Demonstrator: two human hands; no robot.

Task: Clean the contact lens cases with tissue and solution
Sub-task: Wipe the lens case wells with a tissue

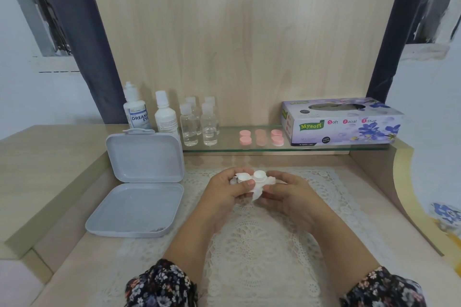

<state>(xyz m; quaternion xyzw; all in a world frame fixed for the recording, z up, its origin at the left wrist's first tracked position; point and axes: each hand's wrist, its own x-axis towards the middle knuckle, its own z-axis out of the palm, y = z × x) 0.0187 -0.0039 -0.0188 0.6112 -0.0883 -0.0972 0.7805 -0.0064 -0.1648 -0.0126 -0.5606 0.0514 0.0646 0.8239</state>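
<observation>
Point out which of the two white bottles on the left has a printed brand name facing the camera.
The leftmost bottle, reading "DREAM EYE" on its label. The white bottle beside it, to its right, shows only small, unreadable print.

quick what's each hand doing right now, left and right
Left hand: closed grip on the white-capped lens case.
Right hand: closed grip on the tissue under the case.

White lens case [251, 176], floral sleeves [159, 284]
</observation>
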